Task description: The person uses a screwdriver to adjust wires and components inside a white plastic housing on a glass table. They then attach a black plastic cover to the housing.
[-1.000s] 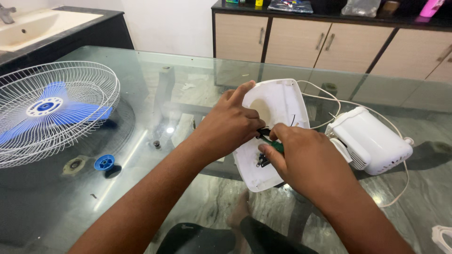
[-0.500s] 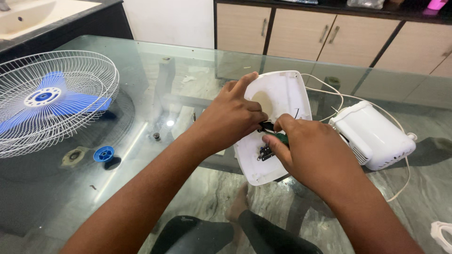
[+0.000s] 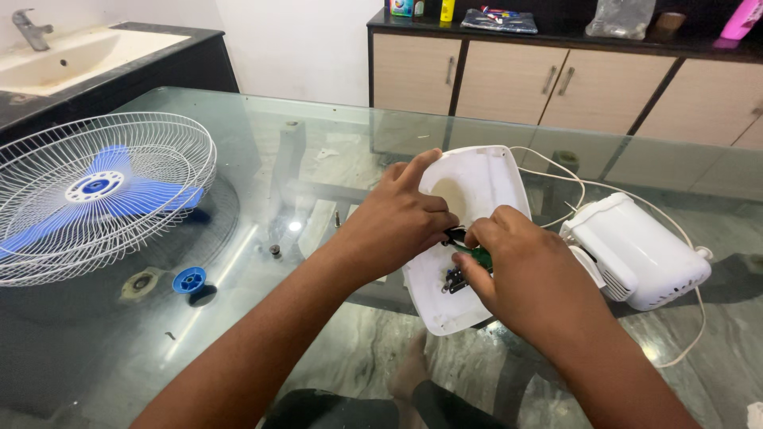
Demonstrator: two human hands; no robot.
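A white plastic fan cover point(image 3: 477, 183) lies open side up on the glass table point(image 3: 262, 135). My left hand point(image 3: 397, 218) rests on the cover's left edge, thumb along the rim, fingers curled onto a small black part inside. My right hand point(image 3: 528, 274) pinches a small green circuit board point(image 3: 479, 256) inside the cover, beside some metal terminals point(image 3: 454, 280). A white motor housing point(image 3: 636, 250) sits just right of my right hand, with a white cord point(image 3: 556, 171) running from it to the cover.
A white wire fan grille with blue blades point(image 3: 95, 195) lies at the left. A blue round cap point(image 3: 189, 280), a washer point(image 3: 141, 284) and small screws point(image 3: 275, 249) lie near it. A sink point(image 3: 71, 52) is far left; wooden cabinets point(image 3: 556, 83) stand behind.
Both hands have stayed on the cover, with the right hand's fingers shifting slightly on the green board. The camera view has moved a little.
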